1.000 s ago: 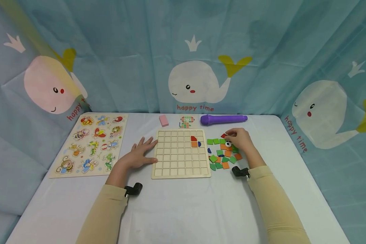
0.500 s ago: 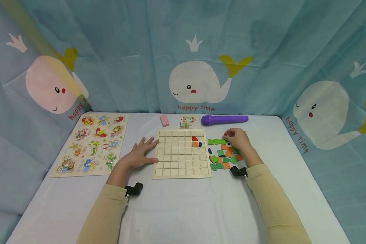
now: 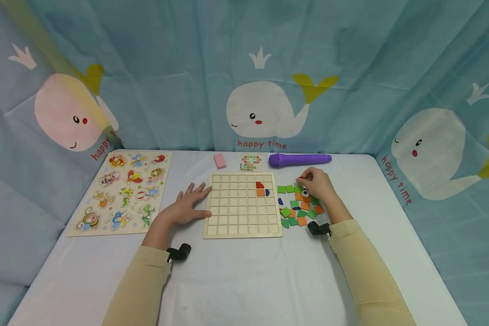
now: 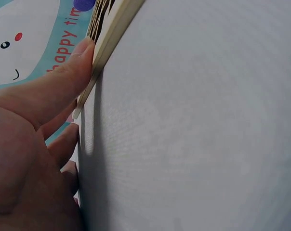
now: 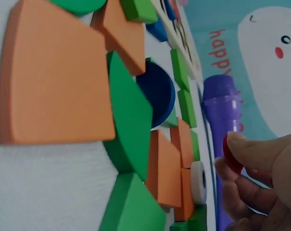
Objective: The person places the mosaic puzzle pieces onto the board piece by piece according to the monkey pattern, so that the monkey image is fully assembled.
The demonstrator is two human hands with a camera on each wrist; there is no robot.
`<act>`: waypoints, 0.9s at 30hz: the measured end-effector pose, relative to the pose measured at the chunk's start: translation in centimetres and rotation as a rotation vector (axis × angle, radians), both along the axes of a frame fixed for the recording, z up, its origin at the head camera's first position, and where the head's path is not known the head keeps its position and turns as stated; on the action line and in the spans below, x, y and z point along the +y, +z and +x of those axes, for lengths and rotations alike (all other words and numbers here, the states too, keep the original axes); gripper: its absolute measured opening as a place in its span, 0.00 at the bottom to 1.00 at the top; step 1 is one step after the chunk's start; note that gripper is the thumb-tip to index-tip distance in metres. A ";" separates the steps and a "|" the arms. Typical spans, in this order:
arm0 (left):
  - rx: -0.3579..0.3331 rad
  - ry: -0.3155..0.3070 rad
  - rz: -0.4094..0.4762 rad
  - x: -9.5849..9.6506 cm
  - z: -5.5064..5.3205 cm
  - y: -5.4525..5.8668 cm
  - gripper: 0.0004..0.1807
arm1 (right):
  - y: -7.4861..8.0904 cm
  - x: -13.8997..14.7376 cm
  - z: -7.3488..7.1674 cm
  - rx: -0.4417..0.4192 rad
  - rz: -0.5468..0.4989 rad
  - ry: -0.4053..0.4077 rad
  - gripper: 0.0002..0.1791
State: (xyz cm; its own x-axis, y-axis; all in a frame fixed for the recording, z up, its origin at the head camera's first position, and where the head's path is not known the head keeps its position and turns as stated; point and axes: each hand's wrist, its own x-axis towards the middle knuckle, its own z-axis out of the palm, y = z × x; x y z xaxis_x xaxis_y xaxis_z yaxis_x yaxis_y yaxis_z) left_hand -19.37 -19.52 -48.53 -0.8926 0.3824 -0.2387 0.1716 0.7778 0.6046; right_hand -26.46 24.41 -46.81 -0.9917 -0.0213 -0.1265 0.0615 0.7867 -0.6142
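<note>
My right hand [image 3: 318, 184] pinches a small red piece [image 5: 231, 154] between thumb and fingers, over the far side of a pile of loose pieces. The pile holds several green squares [image 3: 282, 189], orange pieces [image 5: 59, 82], a dark blue piece [image 5: 157, 91] and a round white eye piece [image 3: 305, 192]. My left hand [image 3: 184, 207] lies with spread fingers at the left edge of the wooden grid board [image 3: 232, 206], thumb and fingertip touching its rim. In the board's upper right cells sit a red quarter-round [image 3: 260, 185], an orange square [image 3: 260, 193] and a blue piece [image 3: 267, 193].
A wooden insect puzzle board [image 3: 120, 192] lies at the left. Along the back are a pink block [image 3: 219, 161], a small pattern card [image 3: 250, 163] and a purple microphone-shaped object [image 3: 299, 160]. A whale-print curtain [image 3: 179, 99] stands behind the white table [image 3: 248, 280].
The right hand has risen slightly and moved a little away from the pile, with the red piece in its fingers. The left hand stays in place at the board.
</note>
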 end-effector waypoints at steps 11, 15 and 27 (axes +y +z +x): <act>-0.007 0.006 -0.005 0.0 0.1 -0.2 0.49 | 0.9 -1.2 1.3 0.074 -0.057 0.050 0.14; -0.010 0.009 -0.014 0.0 0.1 0.0 0.50 | 1.3 -1.6 1.8 0.109 -0.050 0.098 0.16; -0.012 0.004 -0.019 0.1 0.1 0.3 0.49 | 1.8 -3.3 2.5 0.084 -0.054 0.089 0.18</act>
